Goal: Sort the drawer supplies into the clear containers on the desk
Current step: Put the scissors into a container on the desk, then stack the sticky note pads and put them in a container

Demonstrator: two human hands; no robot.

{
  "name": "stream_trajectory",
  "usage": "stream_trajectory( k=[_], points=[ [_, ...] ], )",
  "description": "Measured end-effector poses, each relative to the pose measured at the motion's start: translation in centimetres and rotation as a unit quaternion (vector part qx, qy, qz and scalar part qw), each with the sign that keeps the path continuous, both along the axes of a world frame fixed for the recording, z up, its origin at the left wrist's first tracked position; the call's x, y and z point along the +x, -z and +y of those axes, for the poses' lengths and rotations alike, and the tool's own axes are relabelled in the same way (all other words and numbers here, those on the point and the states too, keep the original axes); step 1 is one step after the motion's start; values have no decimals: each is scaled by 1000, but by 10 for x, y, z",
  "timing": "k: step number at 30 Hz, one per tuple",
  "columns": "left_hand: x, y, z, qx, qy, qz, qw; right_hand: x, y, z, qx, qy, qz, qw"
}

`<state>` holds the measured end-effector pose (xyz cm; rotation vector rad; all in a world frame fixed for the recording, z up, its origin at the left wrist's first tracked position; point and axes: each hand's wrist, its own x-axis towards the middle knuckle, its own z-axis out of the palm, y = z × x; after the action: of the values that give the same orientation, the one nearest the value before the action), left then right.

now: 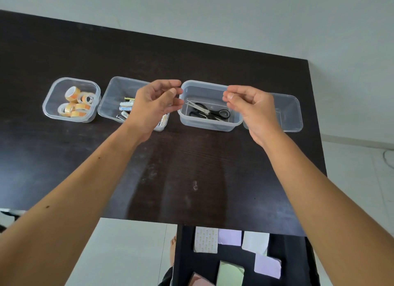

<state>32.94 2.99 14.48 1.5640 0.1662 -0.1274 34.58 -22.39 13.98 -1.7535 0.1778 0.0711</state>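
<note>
Here, both hands hovered above the dark desk [85, 157], fingers loosely curled and grasping nothing. The left hand [153, 106] hung over the battery container [113, 97], where batteries [125, 109] lay; the right hand [253, 106] hung at the 3 o'clock edge of the scissors container [204, 87], which held black-handled scissors [210, 112]. At 9 o'clock of the row sat the tape container [53, 97] with tape rolls [76, 102]; at 3 o'clock, a fourth clear container [292, 112], its contents hidden. At 6 o'clock the open drawer [183, 253] held paper pads [230, 237].
</note>
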Motion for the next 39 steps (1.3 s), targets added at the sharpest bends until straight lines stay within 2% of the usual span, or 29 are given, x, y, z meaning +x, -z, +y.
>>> stream_trajectory(
  k=[6,13,18,21,28,34,39],
  points=[
    [-41,0,-19,-30,8,2,1000,-43,-11,-12,29,-20,4,999],
    [-128,18,-46,-51,27,34,998,-138,-7,-39,42,-51,30,997],
    [-210,59,-71,-60,109,99,987,-220,23,-65,17,-108,99,989],
    [-246,83,-81,-25,150,121,981,-259,47,-82,-15,-146,146,978],
    [-283,111,-85,-46,109,126,985,-302,96,-104,-45,-146,191,970],
    [-296,155,-90,60,150,126,979,-315,145,-118,-117,-128,211,962],
    [-281,172,-112,193,195,144,951,-324,181,-139,-248,-104,117,956]
  ],
)
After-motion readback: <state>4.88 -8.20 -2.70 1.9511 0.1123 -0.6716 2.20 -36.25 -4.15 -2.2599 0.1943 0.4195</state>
